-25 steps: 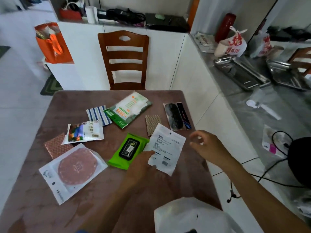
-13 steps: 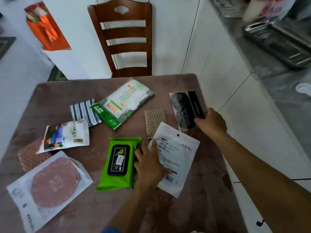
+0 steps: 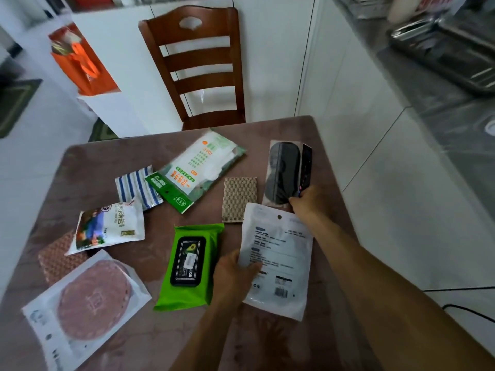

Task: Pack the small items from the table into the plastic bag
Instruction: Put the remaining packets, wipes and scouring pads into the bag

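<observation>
The left hand (image 3: 233,274) grips the near-left side of the white flat pouch (image 3: 278,261), thumb laid across its printed face, close to the tabletop's (image 3: 107,162) near right edge. The right hand (image 3: 308,203) pinches the near end of the black eye-mask packet (image 3: 285,172) by the far right edge. Since half a second ago, the packet's near end is lifted and tilted, and the left thumb has slid onto the pouch. The green wipes pack (image 3: 190,266) lies just left of it.
</observation>
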